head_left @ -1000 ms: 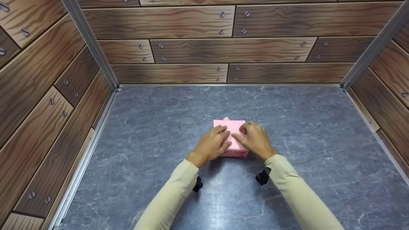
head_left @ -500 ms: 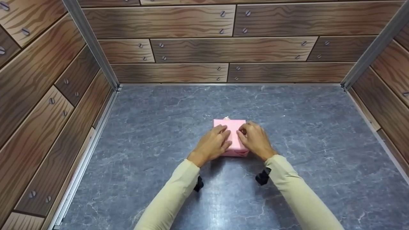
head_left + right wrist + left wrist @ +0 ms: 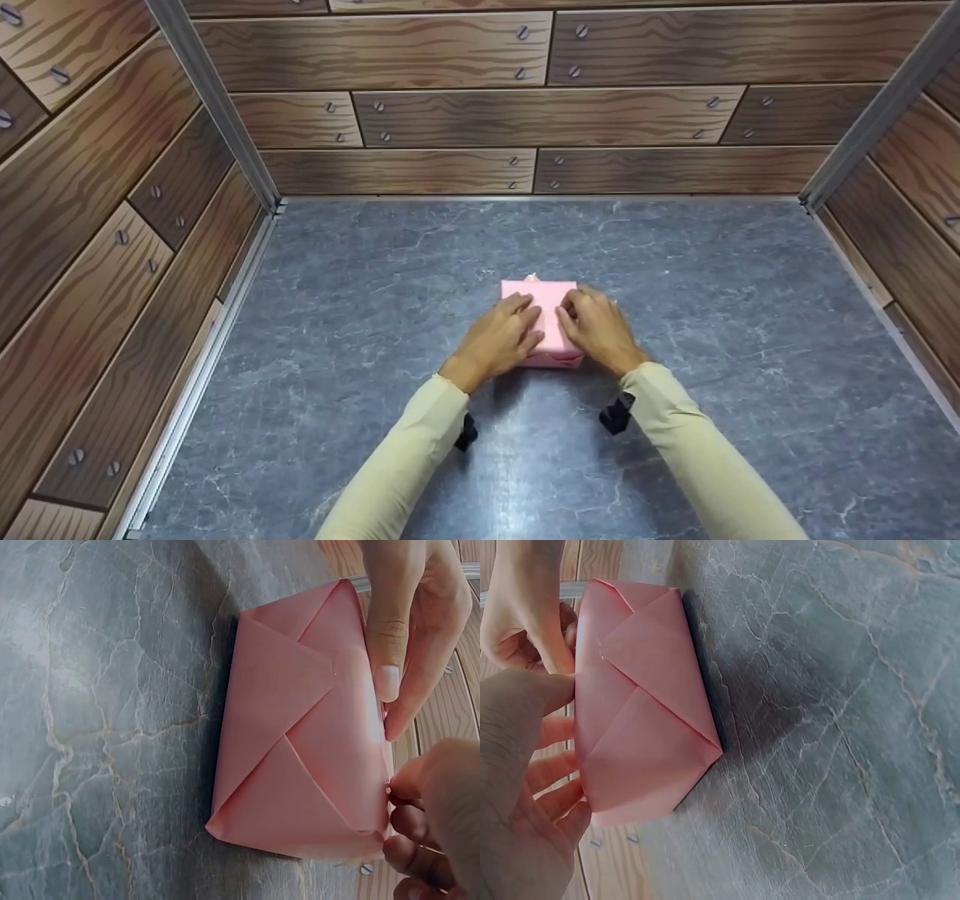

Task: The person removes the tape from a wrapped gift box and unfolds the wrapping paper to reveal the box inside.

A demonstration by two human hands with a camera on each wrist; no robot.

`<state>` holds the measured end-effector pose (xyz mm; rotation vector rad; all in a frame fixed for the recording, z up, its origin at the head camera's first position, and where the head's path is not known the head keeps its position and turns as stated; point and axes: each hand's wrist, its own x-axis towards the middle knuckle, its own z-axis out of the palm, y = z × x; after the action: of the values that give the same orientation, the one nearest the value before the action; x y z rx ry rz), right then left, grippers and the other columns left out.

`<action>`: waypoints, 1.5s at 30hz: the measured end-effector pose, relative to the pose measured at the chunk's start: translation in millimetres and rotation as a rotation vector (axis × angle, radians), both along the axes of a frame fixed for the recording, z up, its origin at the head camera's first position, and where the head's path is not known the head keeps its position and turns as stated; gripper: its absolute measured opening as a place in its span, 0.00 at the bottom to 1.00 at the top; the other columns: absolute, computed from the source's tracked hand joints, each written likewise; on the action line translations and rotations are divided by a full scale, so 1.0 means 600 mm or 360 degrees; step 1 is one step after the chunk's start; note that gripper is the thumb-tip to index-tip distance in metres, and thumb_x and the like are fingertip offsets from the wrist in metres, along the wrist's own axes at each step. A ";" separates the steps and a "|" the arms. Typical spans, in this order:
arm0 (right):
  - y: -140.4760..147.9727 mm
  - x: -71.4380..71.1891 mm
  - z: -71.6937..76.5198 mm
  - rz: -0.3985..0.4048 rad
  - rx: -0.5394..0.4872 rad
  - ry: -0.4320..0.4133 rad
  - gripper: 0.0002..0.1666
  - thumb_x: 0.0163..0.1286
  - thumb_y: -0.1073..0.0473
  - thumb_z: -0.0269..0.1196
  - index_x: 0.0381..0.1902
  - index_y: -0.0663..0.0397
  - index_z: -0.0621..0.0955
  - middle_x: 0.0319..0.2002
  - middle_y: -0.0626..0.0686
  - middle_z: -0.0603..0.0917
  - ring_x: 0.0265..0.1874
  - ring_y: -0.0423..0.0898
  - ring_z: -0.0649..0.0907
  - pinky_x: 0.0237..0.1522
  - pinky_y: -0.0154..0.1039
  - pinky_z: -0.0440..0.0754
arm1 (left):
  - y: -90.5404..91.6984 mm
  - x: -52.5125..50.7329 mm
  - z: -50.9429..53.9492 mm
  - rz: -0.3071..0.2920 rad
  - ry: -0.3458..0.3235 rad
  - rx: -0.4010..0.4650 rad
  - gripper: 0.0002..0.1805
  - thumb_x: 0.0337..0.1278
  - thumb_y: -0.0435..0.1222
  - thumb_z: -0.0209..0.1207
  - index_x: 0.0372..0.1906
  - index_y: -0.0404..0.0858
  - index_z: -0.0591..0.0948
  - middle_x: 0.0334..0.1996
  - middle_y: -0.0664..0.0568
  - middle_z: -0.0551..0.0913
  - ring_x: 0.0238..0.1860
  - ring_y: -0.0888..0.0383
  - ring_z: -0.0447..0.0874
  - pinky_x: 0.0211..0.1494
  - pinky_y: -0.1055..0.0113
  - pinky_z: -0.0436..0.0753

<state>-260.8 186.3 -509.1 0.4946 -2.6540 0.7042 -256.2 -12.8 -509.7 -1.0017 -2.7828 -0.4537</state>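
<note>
A box wrapped in pink paper [image 3: 553, 339] lies on the grey marbled surface, its folded end flaps [image 3: 656, 682] turned towards the person. My left hand [image 3: 491, 339] rests on the left part of its top, fingers fairly straight and spread. At the right side of the top, my right hand [image 3: 602, 324] has its fingers curled and the thumb close to the index finger. A tiny pale spot shows by the right thumb tip [image 3: 405, 781] in the right wrist view; whether anything is pinched there is hidden. A small pale piece [image 3: 531, 278] sticks out behind the box.
The marbled surface [image 3: 375, 300] extends around the box. Walls with a wood-plank print [image 3: 450, 120] stand at the back, left and right, with metal strips [image 3: 202, 397] along the edges. A black wrist camera [image 3: 616, 415] hangs under each forearm.
My right thumb has drawn back to the right across the box top towards the index finger. The left hand and the box stay in place.
</note>
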 end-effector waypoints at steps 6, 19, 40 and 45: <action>0.006 0.001 0.000 -0.0021 0.0006 -0.0019 0.04 0.64 0.66 0.66 0.29 0.60 0.81 0.27 0.53 0.79 0.26 0.55 0.81 0.29 0.54 0.80 | 0.003 0.000 -0.001 -0.0012 0.0003 0.0016 0.21 0.73 0.43 0.56 0.62 0.36 0.80 0.65 0.41 0.76 0.68 0.47 0.72 0.71 0.57 0.71; 0.024 -0.002 0.005 -0.0120 -0.0012 -0.0119 0.04 0.64 0.64 0.65 0.30 0.59 0.81 0.31 0.56 0.82 0.31 0.56 0.83 0.34 0.55 0.81 | 0.005 -0.001 0.000 0.0003 -0.0081 0.0035 0.23 0.74 0.44 0.55 0.65 0.37 0.79 0.68 0.42 0.73 0.70 0.47 0.70 0.73 0.57 0.69; 0.084 -0.004 0.003 -0.0245 -0.0114 -0.0121 0.05 0.65 0.64 0.66 0.30 0.62 0.83 0.29 0.57 0.85 0.29 0.56 0.84 0.33 0.56 0.81 | 0.002 -0.001 0.001 0.0003 -0.0105 0.0016 0.21 0.76 0.44 0.53 0.62 0.37 0.79 0.69 0.41 0.73 0.72 0.47 0.68 0.75 0.57 0.66; 0.094 -0.002 0.003 -0.0288 -0.0111 -0.0154 0.05 0.65 0.64 0.66 0.30 0.61 0.83 0.29 0.57 0.85 0.29 0.55 0.84 0.32 0.56 0.81 | 0.001 -0.001 0.000 0.0005 -0.0112 0.0019 0.21 0.76 0.44 0.53 0.63 0.37 0.79 0.69 0.41 0.73 0.73 0.46 0.67 0.76 0.56 0.65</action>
<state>-262.3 242.6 -507.6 0.2031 -2.7091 0.7793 -256.8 -12.1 -509.5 -0.9974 -2.8392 -0.5145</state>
